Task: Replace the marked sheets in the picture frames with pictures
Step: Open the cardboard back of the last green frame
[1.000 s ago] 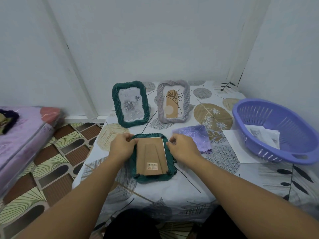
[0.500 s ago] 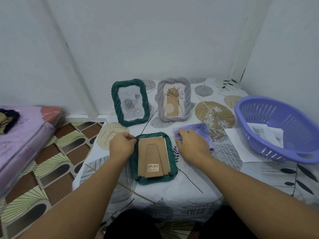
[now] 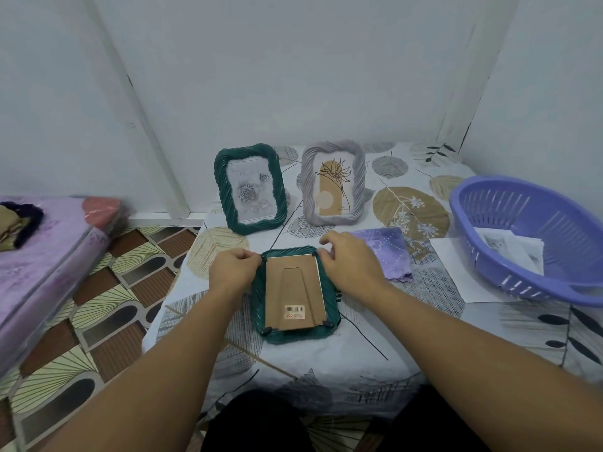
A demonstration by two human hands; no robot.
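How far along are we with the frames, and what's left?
Nothing looks finished. In hand: the left hand and right hand are at the top corners of the face-down green frame, its cardboard back still seated. Left: the upright green frame and grey frame look untouched, and the printed pictures lie in the purple basket.

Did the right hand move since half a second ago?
Yes. The right hand left the purple cloth and returned leftward to the face-down green frame.
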